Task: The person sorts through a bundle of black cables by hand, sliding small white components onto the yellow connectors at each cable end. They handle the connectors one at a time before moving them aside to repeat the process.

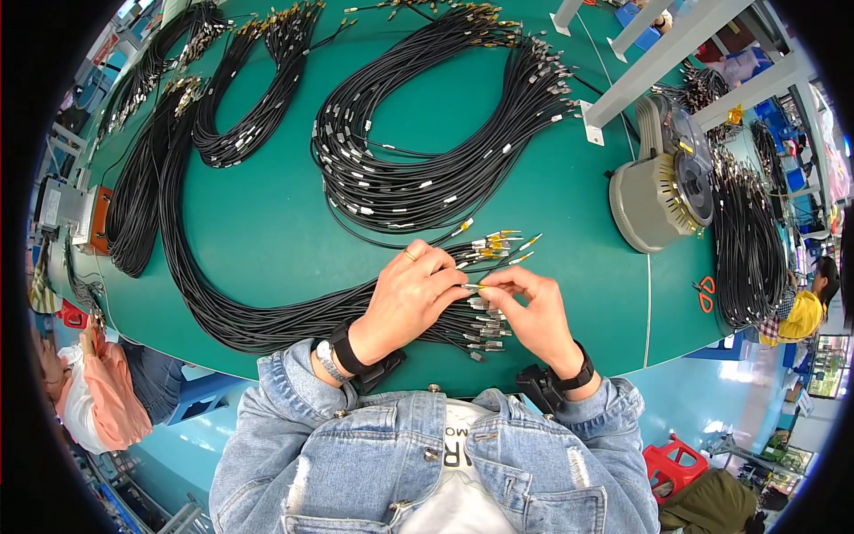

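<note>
Both hands meet over the near middle of the green table. Between their fingertips is a thin black cable's connector end [475,287], with a small yellow part and a metallic tip. My left hand [411,289] is closed on it from the left, over a thick bundle of black cables [258,320]. My right hand [531,310] pinches the same end from the right. Around my fingers, other cable ends [489,245] with yellow sleeves fan out beyond the hands, and ends with silvery connectors [487,331] lie closer to me.
On the green table [569,214], a large looped cable bundle [356,169] lies ahead, with more bundles [240,133] at far left. A grey round machine [645,205] stands right, near a metal frame [658,62]. Orange-handled scissors [706,295] lie near hanging cables [747,240]. People sit at both sides.
</note>
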`<state>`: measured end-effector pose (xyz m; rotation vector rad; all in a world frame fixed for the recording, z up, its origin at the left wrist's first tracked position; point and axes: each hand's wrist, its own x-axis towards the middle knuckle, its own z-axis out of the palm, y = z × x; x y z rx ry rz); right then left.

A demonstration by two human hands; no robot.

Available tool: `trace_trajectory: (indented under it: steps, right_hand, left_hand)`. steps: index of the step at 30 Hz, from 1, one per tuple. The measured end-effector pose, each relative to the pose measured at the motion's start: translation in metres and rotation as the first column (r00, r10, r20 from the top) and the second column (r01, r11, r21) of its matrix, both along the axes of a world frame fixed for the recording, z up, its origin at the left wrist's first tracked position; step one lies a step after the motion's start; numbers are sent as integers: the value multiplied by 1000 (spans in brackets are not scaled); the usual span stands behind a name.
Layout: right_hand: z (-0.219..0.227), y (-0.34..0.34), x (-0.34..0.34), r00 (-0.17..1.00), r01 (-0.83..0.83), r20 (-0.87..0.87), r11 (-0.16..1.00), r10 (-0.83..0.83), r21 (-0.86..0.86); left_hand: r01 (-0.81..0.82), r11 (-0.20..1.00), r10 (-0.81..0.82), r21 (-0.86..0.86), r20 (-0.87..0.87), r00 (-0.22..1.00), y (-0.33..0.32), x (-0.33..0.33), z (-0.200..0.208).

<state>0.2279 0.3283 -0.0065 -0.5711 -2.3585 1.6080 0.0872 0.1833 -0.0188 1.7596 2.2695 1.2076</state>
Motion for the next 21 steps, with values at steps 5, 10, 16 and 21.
trace_trajectory:
  steps: [5, 10, 16, 21]
  right_hand:
    - [-1, 1, 3, 999, 21, 34, 868, -5, -497]
    - [0, 6, 5, 993, 73, 115, 792, -4, -606]
    - [-1, 11, 7, 986, 61, 159, 768, 53, -637]
    - [3, 7, 6, 990, 78, 142, 732, 26, -677]
  left_hand:
    - [34, 998, -42, 60, 147, 988, -1, 3, -6]
    - [55, 997, -68, 51, 301, 951, 0, 2, -5]
    - [64, 998, -63, 8, 326, 943, -1, 5, -2]
    - [82, 996, -90, 43, 277, 957, -1, 5, -7]
